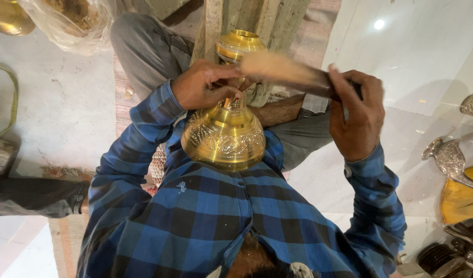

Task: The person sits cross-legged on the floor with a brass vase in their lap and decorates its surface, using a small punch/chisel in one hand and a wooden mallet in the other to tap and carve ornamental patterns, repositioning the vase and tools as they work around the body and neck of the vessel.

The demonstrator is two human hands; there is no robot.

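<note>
A brass vessel [226, 135] with an embossed, bell-shaped body rests against my blue checked shirt, its narrow neck and threaded mouth [239, 43] pointing away from me. My left hand [205, 85] grips the vessel's neck. My right hand [355, 117] holds a dark-handled brush [285, 72] across the neck; its pale bristle end is blurred with motion just above my left fingers.
A wooden post [270, 18] stands between my knees. A plastic bag [72, 23] and a brass piece [7, 16] lie top left. Silver embossed parts [449, 157], a yellow cloth [460, 201] and dark metal parts [442, 257] sit on the white tiles at right.
</note>
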